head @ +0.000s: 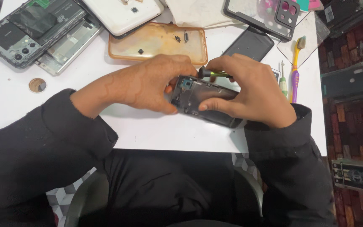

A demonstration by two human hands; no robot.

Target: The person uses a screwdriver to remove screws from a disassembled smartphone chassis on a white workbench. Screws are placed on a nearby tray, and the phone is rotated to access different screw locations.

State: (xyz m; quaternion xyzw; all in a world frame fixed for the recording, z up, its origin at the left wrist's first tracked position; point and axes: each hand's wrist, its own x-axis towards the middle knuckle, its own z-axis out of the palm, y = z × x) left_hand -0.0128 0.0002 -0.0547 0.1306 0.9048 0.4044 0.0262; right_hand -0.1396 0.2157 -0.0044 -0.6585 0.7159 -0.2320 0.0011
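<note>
Gripping the opened phone [204, 103] just above the white surface [156, 130], the left hand [148, 82] clamps its upper end; the right hand [248, 90] pinches a screwdriver [215, 74] over it. Risk: the tip slips and gouges exposed parts, judging by the unsupported hold.

Both hands, left [148, 84] and right [248, 90], close together around the opened phone [202, 101] at table centre; no gap between them. Bare table [156, 132] at 6 o'clock, along the near edge, and at 9 o'clock, save a small round disc [37, 85]. 12 o'clock blocked: yellowed case [158, 44] just beyond the knuckles, dark phone [251, 44] beside it. 3 o'clock: toothbrush [295, 67] and screwdriver [283, 82] near the right hand. 10 o'clock: dismantled phones [34, 33], well apart.
</note>
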